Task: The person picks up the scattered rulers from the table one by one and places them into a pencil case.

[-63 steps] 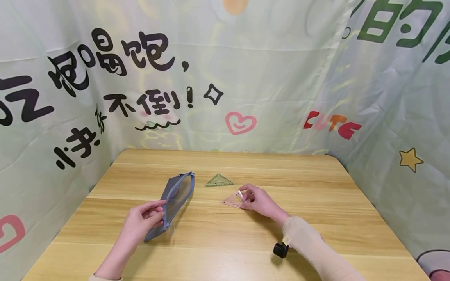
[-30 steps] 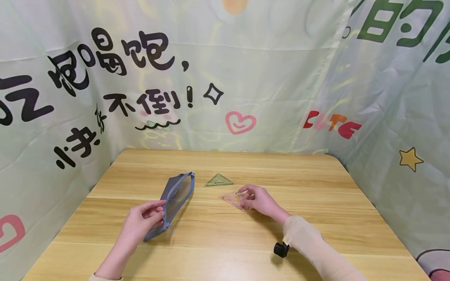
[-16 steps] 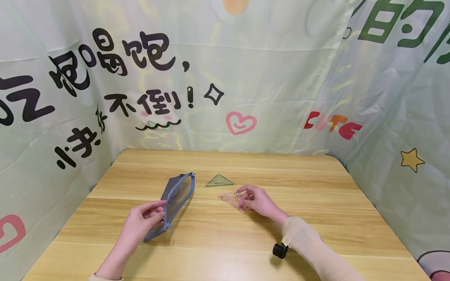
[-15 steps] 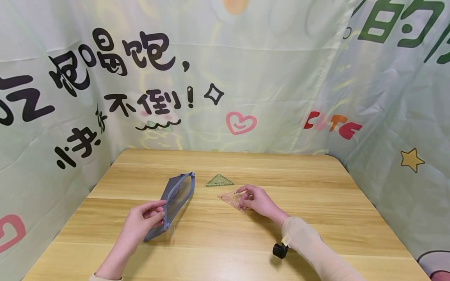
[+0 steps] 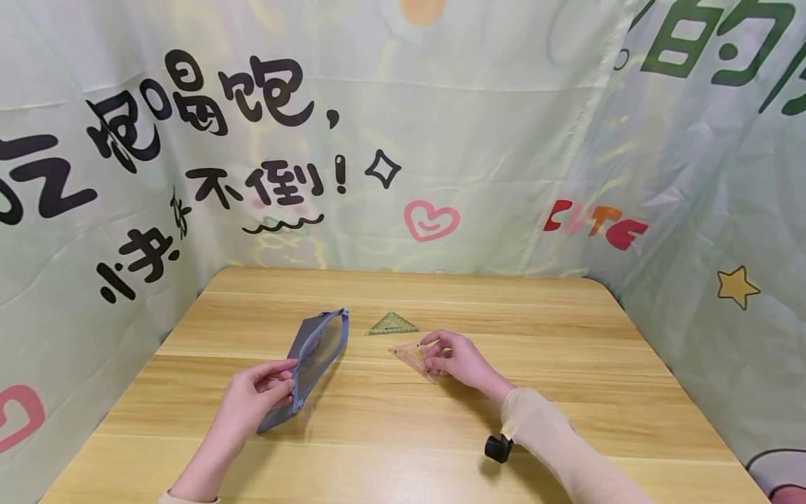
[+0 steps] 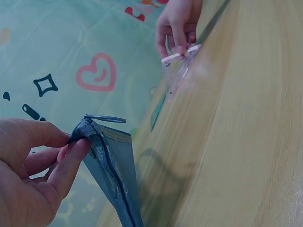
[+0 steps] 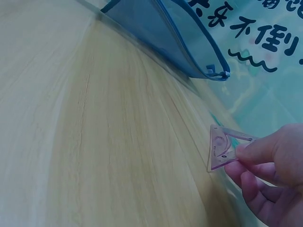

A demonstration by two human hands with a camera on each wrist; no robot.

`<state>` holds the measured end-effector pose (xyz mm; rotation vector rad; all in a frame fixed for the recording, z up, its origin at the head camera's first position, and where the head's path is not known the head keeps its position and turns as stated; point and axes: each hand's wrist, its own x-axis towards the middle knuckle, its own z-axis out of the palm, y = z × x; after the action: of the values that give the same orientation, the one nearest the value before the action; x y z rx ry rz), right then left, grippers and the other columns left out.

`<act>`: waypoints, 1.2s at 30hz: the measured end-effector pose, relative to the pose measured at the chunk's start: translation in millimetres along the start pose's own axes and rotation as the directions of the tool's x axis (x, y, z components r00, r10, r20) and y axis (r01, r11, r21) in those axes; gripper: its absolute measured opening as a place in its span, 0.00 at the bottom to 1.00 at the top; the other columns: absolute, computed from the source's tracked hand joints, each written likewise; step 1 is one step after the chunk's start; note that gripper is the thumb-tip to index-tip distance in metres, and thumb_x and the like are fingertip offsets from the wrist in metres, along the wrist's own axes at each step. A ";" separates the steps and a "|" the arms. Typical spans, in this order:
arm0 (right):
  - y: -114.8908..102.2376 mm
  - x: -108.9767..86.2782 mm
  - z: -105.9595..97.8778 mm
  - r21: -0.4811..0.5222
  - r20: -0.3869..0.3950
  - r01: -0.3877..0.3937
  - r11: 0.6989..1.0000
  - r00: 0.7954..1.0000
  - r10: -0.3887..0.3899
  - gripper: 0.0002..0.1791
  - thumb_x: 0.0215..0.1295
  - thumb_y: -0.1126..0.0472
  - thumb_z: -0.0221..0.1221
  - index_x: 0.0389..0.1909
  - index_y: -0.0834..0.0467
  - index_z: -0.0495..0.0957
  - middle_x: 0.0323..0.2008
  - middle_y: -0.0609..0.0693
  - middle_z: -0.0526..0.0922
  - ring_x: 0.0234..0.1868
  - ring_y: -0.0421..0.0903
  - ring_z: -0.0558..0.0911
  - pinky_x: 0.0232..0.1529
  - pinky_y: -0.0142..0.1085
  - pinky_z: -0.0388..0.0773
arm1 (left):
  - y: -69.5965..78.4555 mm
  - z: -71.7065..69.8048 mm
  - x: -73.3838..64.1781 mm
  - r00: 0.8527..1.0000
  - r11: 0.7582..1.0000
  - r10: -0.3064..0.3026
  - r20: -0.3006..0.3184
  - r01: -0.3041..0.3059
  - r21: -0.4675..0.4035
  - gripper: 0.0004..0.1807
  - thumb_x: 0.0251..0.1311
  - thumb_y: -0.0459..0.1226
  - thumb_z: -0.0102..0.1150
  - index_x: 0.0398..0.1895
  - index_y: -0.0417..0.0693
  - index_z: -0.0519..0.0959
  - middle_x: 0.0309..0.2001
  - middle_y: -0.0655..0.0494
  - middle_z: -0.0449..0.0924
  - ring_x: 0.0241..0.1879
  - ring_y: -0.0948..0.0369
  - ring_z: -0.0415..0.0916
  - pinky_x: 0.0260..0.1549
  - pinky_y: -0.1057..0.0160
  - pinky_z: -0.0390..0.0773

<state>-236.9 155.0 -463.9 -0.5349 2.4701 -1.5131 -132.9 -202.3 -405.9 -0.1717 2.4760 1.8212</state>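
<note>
A blue zippered pencil pouch (image 5: 322, 353) with a see-through side stands tilted on the table at the left. My left hand (image 5: 255, 395) pinches its zipper edge between thumb and fingers, and the zipper pull (image 6: 106, 118) shows at the near end. Between thumb and fingertips, my right hand (image 5: 462, 358) holds a clear pinkish set square (image 5: 409, 357), tipped up over the table. Part of that set square is hidden behind the fingers. Just beyond it a green set square (image 5: 392, 323) lies flat on the wood.
The wooden table (image 5: 390, 448) has its far edge against a printed fabric backdrop (image 5: 491, 154). A small black camera (image 5: 497, 448) hangs below the right sleeve (image 5: 554, 434), close above the table.
The right hand has shifted slightly left, and the pink set square has turned in its fingers, one corner now pointing down toward the near side. The left hand and pouch have stayed still.
</note>
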 end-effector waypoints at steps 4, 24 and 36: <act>-2.2 1.2 2.0 -0.003 -0.008 -0.001 1.000 1.000 0.001 0.18 0.61 0.72 0.62 0.52 0.65 0.76 0.37 0.62 0.84 0.28 0.44 0.83 0.25 0.29 0.80 | -0.3 0.0 0.1 1.000 1.000 0.002 0.002 -0.002 0.001 0.22 0.63 0.27 0.59 0.61 0.33 0.75 0.42 0.50 0.80 0.35 0.70 0.80 0.38 0.70 0.87; -16.8 12.7 14.6 0.002 -0.034 -0.026 1.000 0.999 0.026 0.19 0.62 0.71 0.62 0.54 0.63 0.77 0.38 0.61 0.83 0.29 0.43 0.82 0.26 0.33 0.82 | 2.3 -1.1 -1.4 1.000 1.000 0.014 0.002 -0.014 0.004 0.22 0.63 0.27 0.59 0.62 0.33 0.75 0.43 0.49 0.79 0.35 0.70 0.80 0.38 0.70 0.87; -20.0 19.2 16.8 0.024 -0.066 -0.048 0.999 0.997 0.049 0.18 0.62 0.71 0.62 0.54 0.62 0.78 0.38 0.60 0.84 0.29 0.44 0.83 0.27 0.36 0.85 | 2.4 -1.4 -1.8 1.000 1.000 0.022 0.006 -0.022 0.002 0.22 0.63 0.26 0.58 0.61 0.32 0.75 0.41 0.51 0.79 0.34 0.70 0.79 0.38 0.70 0.87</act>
<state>-244.6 125.3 -453.4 -0.4244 2.4924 -1.5628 -131.3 -202.9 -403.0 -0.1387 2.4853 1.8245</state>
